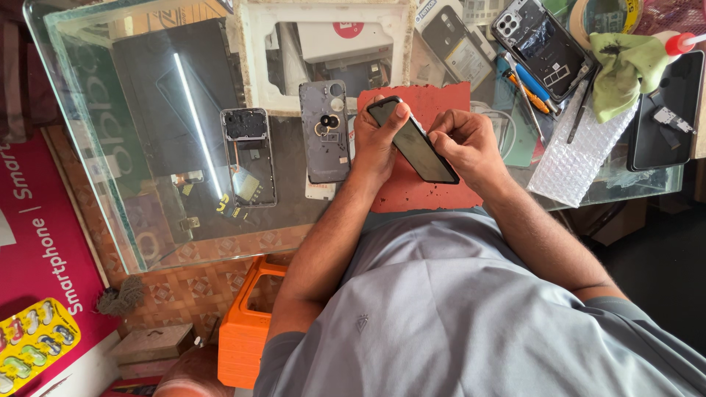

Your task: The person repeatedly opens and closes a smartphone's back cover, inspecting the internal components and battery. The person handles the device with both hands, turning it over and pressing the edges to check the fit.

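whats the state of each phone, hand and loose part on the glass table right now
black phone: screen dark, held tilted above the red mat
left hand: gripping the phone's upper end
right hand: fingertips at the phone's edge
grey back cover: detached, lying flat
opened phone frame: insides exposed
green cloth: crumpled

A dark phone screen [413, 141] sits tilted over the red mat, a magenta sign [37, 220] leans at left, and what looks like a yellow blister pack [33, 340] lies below it.

Right hand [465, 143] fingertips hidden behind the gripped phone [413, 141]; left palm [373, 143] covers its near edge; beyond the grip, tape roll [597, 16] cropped.
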